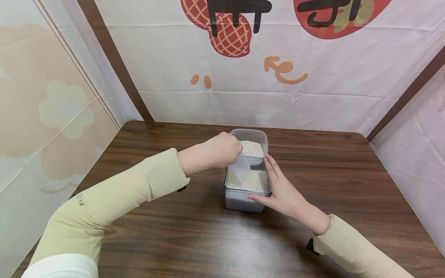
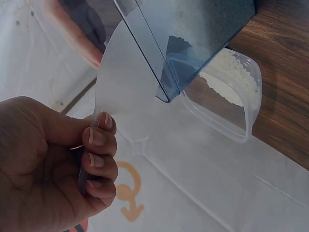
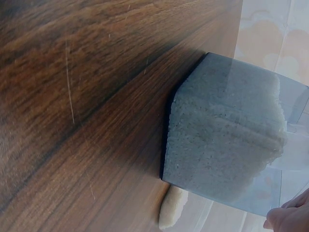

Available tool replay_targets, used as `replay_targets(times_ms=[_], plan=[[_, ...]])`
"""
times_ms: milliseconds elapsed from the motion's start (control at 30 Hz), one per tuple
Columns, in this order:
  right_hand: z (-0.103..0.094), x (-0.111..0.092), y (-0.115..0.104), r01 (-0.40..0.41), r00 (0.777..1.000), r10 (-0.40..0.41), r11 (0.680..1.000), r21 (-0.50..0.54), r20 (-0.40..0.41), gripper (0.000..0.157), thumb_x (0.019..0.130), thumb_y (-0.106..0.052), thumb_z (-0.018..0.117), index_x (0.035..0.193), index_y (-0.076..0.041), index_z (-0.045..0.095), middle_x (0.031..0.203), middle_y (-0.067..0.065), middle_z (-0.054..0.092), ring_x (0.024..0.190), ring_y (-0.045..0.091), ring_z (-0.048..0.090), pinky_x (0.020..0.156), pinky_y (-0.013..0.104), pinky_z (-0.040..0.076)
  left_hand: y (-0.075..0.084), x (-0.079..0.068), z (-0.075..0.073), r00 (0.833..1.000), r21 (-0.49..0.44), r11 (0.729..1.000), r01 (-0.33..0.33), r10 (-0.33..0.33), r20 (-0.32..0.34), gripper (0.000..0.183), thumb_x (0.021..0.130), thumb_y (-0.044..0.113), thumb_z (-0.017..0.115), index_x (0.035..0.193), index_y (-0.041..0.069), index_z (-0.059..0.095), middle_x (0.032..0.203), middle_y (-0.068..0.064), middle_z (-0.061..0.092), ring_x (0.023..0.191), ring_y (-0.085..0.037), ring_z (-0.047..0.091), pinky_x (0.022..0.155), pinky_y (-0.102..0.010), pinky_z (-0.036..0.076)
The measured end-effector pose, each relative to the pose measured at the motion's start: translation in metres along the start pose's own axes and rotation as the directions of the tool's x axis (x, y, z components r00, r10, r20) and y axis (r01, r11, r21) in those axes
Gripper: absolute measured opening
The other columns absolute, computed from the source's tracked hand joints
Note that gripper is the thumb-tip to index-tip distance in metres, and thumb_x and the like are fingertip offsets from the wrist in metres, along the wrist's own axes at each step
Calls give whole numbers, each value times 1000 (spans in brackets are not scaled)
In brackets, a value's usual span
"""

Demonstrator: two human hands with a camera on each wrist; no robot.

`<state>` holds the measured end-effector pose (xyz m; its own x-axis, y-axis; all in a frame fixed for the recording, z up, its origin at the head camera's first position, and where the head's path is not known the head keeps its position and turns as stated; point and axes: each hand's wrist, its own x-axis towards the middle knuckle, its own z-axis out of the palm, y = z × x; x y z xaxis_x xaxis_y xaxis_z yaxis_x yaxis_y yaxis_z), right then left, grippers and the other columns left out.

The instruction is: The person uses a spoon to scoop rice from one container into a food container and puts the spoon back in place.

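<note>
My left hand [image 1: 222, 150] pinches a thin translucent white plastic scoop [image 2: 128, 72] between thumb and curled fingers. The scoop's lower end meets the white rice in a blue-tinted clear storage box [image 1: 245, 200]. At that box's right side, my right hand [image 1: 283, 193] holds it, thumb across the front and fingers along the right rim toward the back. Only a fingertip of that hand shows in the right wrist view. Right behind the box stands a smaller clear tub [image 1: 249, 133], with rice [image 1: 252, 148] heaped inside.
Both containers stand on a dark wood-grain table [image 1: 174, 239]. Beyond its far edge hangs a white printed cloth [image 1: 243, 104], and more cloth [image 1: 52, 127] borders the left side. The tub sits close against the box's back.
</note>
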<state>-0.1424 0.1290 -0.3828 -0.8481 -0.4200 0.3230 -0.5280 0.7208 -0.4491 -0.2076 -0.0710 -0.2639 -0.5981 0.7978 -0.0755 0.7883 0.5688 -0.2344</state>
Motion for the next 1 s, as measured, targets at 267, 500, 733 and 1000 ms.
replay_targets(times_ms=[267,500,733,1000], plan=[[2,0,0,13,1000,-13,1000,-9,-16,105,72,-48,73,141,9,18,151,16,12,133,31,26,99,44,34,5,4,4,998,4,1000,-2,2,66,21,87,5,47,80,6,67,77,-8,64,67,-19,57,64,-36,50],[2,0,0,15,1000,-15,1000,-7,-19,105,72,-47,73,141,8,18,151,16,12,132,31,28,99,44,35,7,6,11,997,4,1000,-11,11,78,21,87,6,47,82,6,68,79,-8,65,69,-20,57,66,-36,50],[1,-1,-1,18,1000,-18,1000,-5,-19,105,71,-46,74,141,9,18,150,17,13,132,32,28,99,45,35,12,9,16,996,37,999,-29,25,89,22,88,6,47,82,6,68,77,-7,64,69,-18,56,64,-34,51],[2,0,0,25,999,-25,1000,-4,-24,105,72,-47,74,141,9,17,150,16,13,132,32,29,98,44,35,17,13,24,994,3,999,-40,39,104,17,86,8,51,81,7,67,73,-5,61,64,-15,47,64,-32,50]])
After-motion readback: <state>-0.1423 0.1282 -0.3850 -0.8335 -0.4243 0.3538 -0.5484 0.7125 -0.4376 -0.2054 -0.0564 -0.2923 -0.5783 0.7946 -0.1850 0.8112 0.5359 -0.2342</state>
